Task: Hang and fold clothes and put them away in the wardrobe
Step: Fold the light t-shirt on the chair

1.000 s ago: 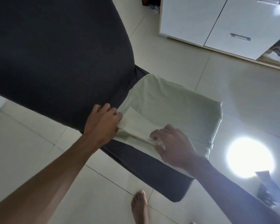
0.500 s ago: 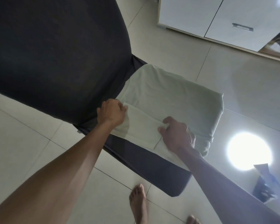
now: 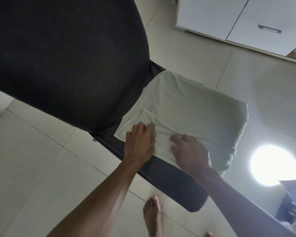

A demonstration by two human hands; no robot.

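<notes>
A pale green garment [image 3: 191,110] lies spread over the seat of a dark chair [image 3: 169,178], its right side hanging over the seat's edge. A narrower folded flap lies on its near left part. My left hand [image 3: 140,142] rests flat on that flap with fingers spread. My right hand [image 3: 190,151] presses on the cloth just to the right, fingers slightly bent; a crease runs between the two hands.
The chair's dark backrest [image 3: 67,57] fills the upper left. A white wardrobe [image 3: 229,16] with a metal handle [image 3: 269,29] stands at the top right. Pale floor tiles [image 3: 32,168] surround the chair, with a bright light reflection [image 3: 275,165] and my bare foot [image 3: 151,214].
Both hands let go of the flap's edge after laying it down on the garment, and now lie flatter on it, closer together and nearer to me.
</notes>
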